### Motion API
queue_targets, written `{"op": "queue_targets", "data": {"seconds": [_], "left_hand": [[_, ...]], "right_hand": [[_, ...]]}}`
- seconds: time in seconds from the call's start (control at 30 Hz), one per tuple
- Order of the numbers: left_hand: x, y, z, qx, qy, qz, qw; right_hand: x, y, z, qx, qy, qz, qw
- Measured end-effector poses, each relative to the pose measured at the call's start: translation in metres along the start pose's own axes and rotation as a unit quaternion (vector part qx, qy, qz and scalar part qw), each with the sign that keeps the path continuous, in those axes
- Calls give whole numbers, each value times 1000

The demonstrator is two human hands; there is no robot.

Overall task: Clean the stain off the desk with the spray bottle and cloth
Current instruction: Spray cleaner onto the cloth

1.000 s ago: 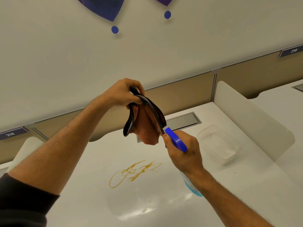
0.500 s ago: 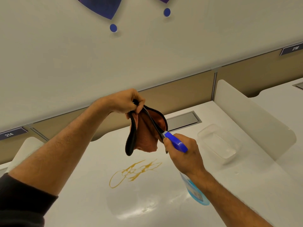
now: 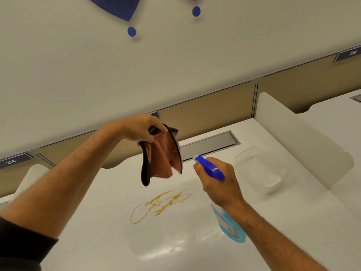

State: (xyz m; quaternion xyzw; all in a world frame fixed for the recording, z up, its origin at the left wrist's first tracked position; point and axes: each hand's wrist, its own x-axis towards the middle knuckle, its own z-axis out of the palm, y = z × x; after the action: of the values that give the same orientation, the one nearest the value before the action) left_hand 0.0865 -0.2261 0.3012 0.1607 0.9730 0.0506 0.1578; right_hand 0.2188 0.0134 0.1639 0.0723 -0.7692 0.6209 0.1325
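Right now my left hand pinches the cloth aloft while my right hand grips the spray bottle. If I squeeze at this angle, mist hits the cloth and misses the stain on the table

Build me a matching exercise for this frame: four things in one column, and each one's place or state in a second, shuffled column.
Things:
1. cloth
2. spray bottle
3. stain
4. clear tub

Places or states:
A. standing empty on the desk, right of the hands
B. held in the right hand, nozzle toward the cloth
C. lying unwiped on the desk below the cloth
D. hanging from the left hand above the desk

Pairs: 1-D, 2-B, 3-C, 4-A
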Motion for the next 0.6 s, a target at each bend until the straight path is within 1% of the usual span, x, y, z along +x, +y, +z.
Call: {"op": "queue_targets", "data": {"seconds": [0.17, 0.3, 0.43, 0.5, 0.6], "left_hand": [[-14, -5, -20, -133, 54, 39, 989], [-20, -11, -36, -197, 88, 59, 975], [-20, -10, -46, -189, 96, 59, 975], [-19, -8, -46, -188, 89, 63, 976], [-17, -6, -41, -176, 73, 47, 981]], "right_hand": [[10, -11, 1, 37, 41, -17, 998], [18, -17, -3, 47, 50, -25, 997], [18, -19, -5, 48, 33, -34, 998], [16, -20, -4, 47, 26, -35, 998], [14, -20, -3, 45, 21, -38, 998]]}}
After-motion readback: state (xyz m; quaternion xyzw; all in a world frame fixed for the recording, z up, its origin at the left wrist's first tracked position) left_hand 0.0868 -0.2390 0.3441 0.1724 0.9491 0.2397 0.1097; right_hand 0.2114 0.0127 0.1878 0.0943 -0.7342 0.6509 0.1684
